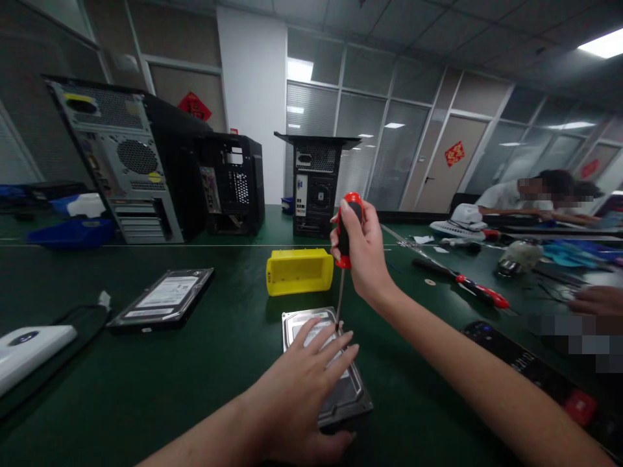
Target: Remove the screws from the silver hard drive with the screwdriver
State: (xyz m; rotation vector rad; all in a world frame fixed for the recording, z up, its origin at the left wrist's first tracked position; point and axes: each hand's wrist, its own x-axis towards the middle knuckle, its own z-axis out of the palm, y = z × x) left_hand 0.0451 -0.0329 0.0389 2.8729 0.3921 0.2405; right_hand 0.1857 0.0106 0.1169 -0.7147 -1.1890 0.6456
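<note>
A silver hard drive lies label up on the green table in front of me. My left hand rests across it, fingers spread over the label, the thumb by its near edge. My right hand is wrapped round the red and black handle of a screwdriver, held nearly upright. The shaft runs down to the drive's far right side, by my left fingertips. The tip's exact contact is too small to make out. Just beyond the drive stands a yellow plastic bin.
Another hard drive lies to the left, near a white device with a cable. Computer cases line the back. To the right are a second screwdriver, a phone showing a timer, and a co-worker's hand.
</note>
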